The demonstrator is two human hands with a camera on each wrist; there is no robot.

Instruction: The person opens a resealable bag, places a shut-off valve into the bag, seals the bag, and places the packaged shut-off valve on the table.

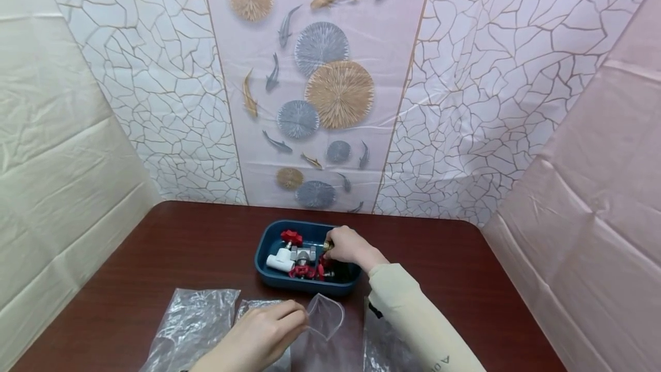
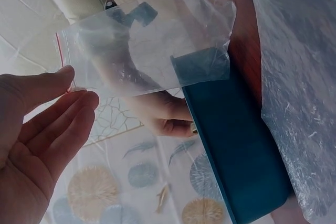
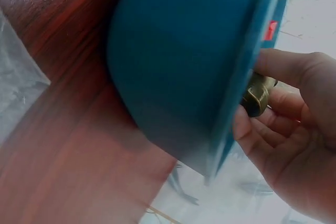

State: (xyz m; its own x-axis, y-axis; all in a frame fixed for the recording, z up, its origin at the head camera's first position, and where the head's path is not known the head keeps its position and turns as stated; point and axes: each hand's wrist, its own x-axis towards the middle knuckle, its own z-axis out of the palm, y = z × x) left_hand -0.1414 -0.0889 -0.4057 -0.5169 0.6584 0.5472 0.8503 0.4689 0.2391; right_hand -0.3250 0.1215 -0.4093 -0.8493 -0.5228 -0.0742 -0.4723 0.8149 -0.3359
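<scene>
Picking seemingly being done: brass fitting (image 3: 256,97) pinched by right hand (image 1: 350,244) at right part of blue bin (image 1: 308,286) on counter (image 1: 201,245), clear bag (image 1: 325,316) pinched near mouth by left hand (image 1: 269,327); next, fitting probably to be lifted clear, bag held wide

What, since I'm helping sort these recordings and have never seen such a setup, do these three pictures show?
There is no machine: a person works with two bare hands. The wide picture comes from a camera worn on the head, looking forward and down; the other two come from cameras on the wrists. The left hand pinches a clear bag with a red stripe. The right hand holds a brass-coloured part at the rim of a blue bin, in which lie a white pipe fitting and red-handled valves. More plastic bags lie on the red-brown table.
</scene>
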